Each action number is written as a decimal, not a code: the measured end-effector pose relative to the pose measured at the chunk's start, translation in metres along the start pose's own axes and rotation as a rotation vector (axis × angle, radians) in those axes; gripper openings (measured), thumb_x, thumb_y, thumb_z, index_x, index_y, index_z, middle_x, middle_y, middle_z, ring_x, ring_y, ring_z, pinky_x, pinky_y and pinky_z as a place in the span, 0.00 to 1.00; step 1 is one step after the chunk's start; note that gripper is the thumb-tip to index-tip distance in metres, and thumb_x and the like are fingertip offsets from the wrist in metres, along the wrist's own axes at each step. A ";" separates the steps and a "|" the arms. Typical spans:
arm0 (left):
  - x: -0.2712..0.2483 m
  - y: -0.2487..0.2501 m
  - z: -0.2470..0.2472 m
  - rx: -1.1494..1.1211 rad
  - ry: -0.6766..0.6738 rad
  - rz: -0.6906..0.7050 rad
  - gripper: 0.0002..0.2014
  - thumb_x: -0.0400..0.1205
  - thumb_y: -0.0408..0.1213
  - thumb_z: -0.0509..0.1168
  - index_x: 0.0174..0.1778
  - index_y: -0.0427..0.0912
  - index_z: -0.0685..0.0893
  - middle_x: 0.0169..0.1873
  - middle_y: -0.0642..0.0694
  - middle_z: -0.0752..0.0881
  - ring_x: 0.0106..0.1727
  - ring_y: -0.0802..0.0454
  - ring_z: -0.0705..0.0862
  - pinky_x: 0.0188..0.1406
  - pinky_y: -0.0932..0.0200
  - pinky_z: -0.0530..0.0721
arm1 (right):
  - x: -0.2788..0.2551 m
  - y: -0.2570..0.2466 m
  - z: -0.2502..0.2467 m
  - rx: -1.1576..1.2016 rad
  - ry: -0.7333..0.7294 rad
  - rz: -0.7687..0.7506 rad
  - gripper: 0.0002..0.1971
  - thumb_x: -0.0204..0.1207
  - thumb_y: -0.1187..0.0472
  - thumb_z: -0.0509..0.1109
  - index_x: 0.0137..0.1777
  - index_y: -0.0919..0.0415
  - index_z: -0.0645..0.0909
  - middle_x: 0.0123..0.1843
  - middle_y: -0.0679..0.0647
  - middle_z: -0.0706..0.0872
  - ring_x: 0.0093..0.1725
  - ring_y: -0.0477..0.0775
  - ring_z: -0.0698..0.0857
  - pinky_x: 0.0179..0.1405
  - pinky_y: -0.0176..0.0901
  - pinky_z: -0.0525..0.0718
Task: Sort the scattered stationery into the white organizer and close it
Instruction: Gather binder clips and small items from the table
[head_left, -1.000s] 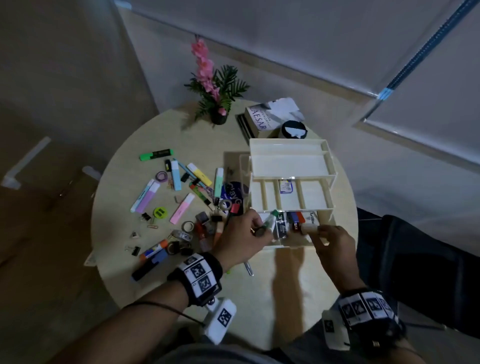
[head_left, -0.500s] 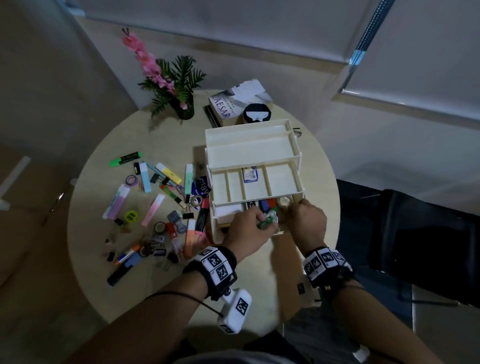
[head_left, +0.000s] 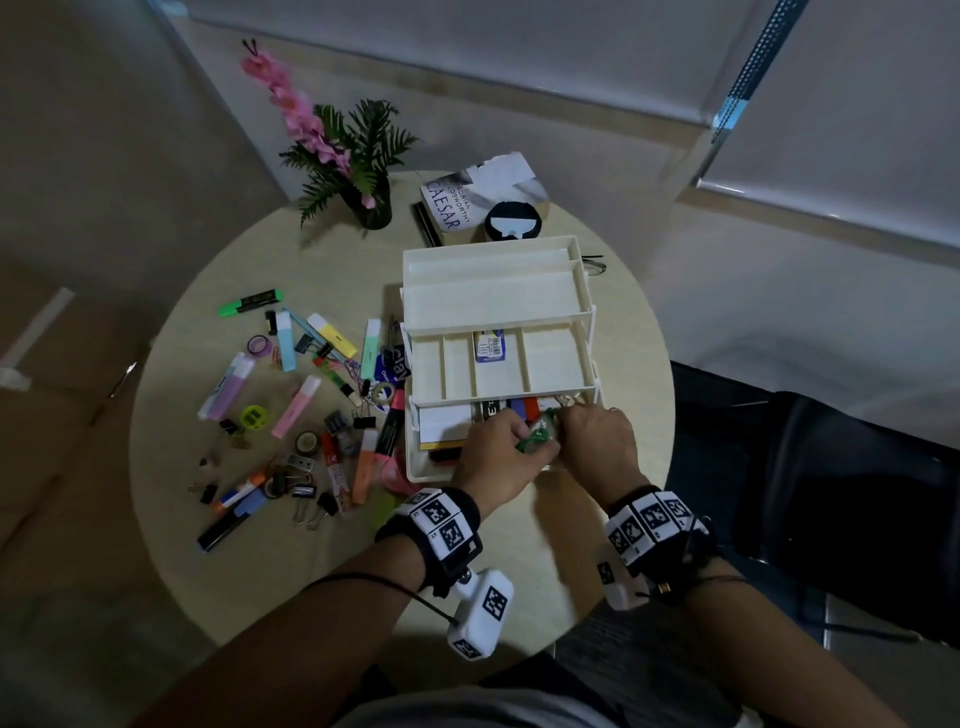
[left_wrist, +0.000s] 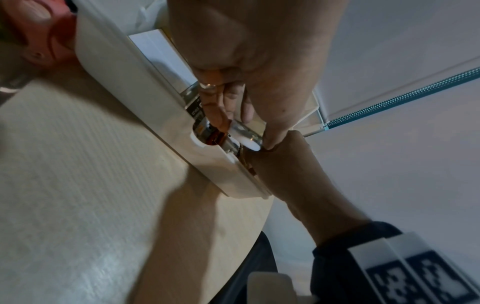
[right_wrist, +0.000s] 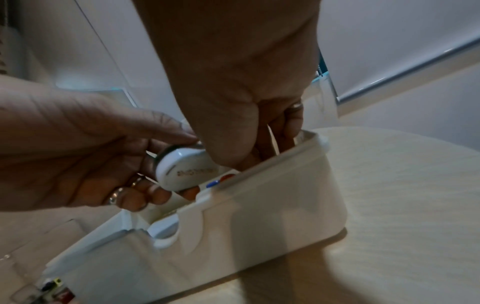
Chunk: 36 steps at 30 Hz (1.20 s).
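Head view: white organizer (head_left: 498, 306) open on round desk (head_left: 613, 540), trays stepped back, bottom bin nearest. Left hand (head_left: 501, 454) over bin's front edge, grip clamped on a green-and-clear tape roller (head_left: 537, 439). Right hand (head_left: 597, 441) just beside, touching the same piece, fingers dipped in the bin. Highlighters (head_left: 296, 405), clips and tape rolls scattered left of organizer. Plant (head_left: 358, 156) and book (head_left: 467, 202) at far edge.

Left wrist view: roller (left_wrist: 245, 133) pinched above bin (left_wrist: 145, 98), right hand (left_wrist: 293, 170) touching its end.

Right wrist view: left hand (right_wrist: 78, 148) curled round roller (right_wrist: 184, 170); right thumb (right_wrist: 228, 131) pressing on it, other fingers inside bin (right_wrist: 272, 195); right grip's closure unclear.
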<state>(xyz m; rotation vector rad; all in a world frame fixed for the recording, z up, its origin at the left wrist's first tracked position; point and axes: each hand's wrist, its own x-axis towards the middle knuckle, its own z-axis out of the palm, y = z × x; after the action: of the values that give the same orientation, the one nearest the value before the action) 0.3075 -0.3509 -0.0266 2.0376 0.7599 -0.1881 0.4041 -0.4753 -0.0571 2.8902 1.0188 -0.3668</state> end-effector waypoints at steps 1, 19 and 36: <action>0.001 0.000 0.002 -0.003 0.002 -0.008 0.18 0.74 0.57 0.79 0.45 0.48 0.83 0.40 0.53 0.86 0.42 0.54 0.85 0.42 0.52 0.86 | 0.000 0.002 0.001 0.039 0.008 0.000 0.05 0.79 0.56 0.70 0.51 0.51 0.87 0.47 0.52 0.93 0.47 0.58 0.93 0.45 0.46 0.82; 0.023 0.009 0.038 0.038 0.013 -0.131 0.11 0.79 0.48 0.78 0.49 0.49 0.85 0.47 0.50 0.88 0.51 0.48 0.87 0.54 0.51 0.88 | -0.028 0.028 0.013 0.813 -0.010 -0.089 0.14 0.65 0.62 0.80 0.51 0.59 0.90 0.42 0.53 0.92 0.40 0.56 0.88 0.41 0.55 0.87; 0.025 -0.010 0.024 0.008 -0.283 -0.061 0.14 0.79 0.39 0.59 0.50 0.44 0.90 0.44 0.42 0.91 0.49 0.42 0.90 0.55 0.42 0.90 | -0.028 -0.008 0.004 0.377 -0.175 -0.140 0.27 0.74 0.47 0.60 0.70 0.59 0.83 0.65 0.59 0.83 0.59 0.63 0.86 0.72 0.64 0.79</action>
<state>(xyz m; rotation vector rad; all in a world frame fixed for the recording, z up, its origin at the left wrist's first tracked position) 0.3257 -0.3550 -0.0574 1.9429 0.6441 -0.5037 0.3773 -0.4867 -0.0536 3.0333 1.2418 -0.8935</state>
